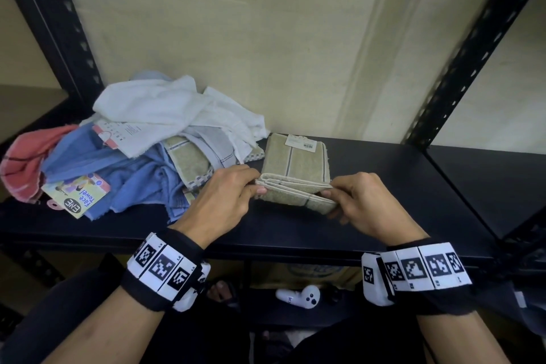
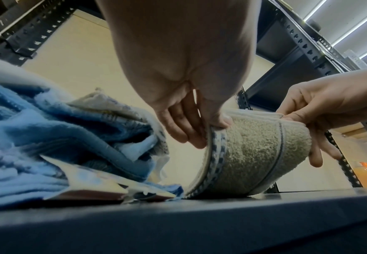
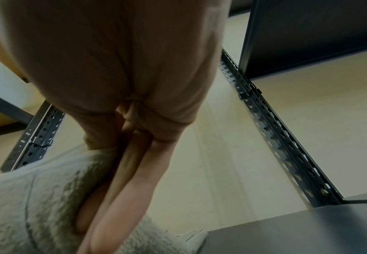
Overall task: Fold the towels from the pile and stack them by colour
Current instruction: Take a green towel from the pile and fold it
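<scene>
A beige towel (image 1: 295, 196) with a grey stripe is folded over on the black shelf (image 1: 384, 186), its near edge lifted. My left hand (image 1: 233, 189) pinches its left corner, seen close in the left wrist view with the beige towel (image 2: 256, 154) bent under my left hand (image 2: 199, 127). My right hand (image 1: 348, 201) pinches the right corner; in the right wrist view my right hand (image 3: 104, 197) lies against the beige towel (image 3: 36, 206). Behind it a folded beige towel (image 1: 295, 159) with a paper tag lies flat. The loose pile (image 1: 141, 139) holds white, blue, beige and pink towels.
The pile fills the shelf's left half, with a "Face Towel" card (image 1: 78, 196) at its front. Black slotted uprights (image 1: 472, 47) stand at both sides before a cream wall. Bare shelf lies to the right. A white controller (image 1: 301, 297) sits on a lower level.
</scene>
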